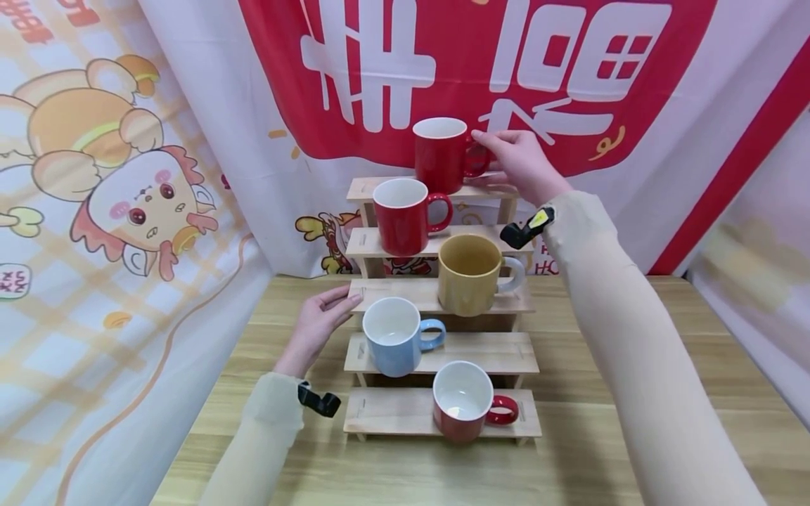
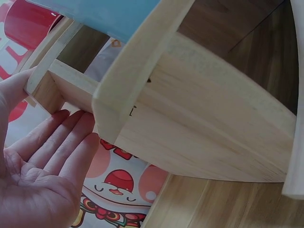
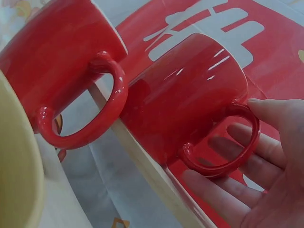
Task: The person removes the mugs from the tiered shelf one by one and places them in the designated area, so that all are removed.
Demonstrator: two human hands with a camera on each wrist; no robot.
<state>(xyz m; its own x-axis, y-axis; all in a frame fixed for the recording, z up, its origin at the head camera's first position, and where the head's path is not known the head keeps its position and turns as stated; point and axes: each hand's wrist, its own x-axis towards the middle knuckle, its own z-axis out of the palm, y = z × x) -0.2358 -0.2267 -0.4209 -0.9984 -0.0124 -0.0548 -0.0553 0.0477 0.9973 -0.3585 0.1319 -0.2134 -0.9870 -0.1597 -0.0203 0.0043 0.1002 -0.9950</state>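
Observation:
At the back, a red mug [image 1: 436,158] with a white inside stands on the top step of a wooden tiered stand [image 1: 380,417]. My right hand [image 1: 522,158] is at its handle: the thumb tip touches the handle's top, and loosely spread fingers [image 3: 223,190] lie behind and below the loop. With the thumb above and fingers [image 2: 71,142] underneath, my left hand [image 1: 319,323] pinches the left end of the middle step. A yellow mug [image 1: 468,288] stands on that step, and a light blue mug [image 1: 392,351] stands one step lower, near the left hand.
A second red mug [image 1: 403,221] stands on the second step from the top. On the lowest step is a red mug with a white inside [image 1: 462,422]. The stand rests on a wood-grain table [image 1: 253,351]. Printed cloths [image 1: 209,126] hang behind and beside it.

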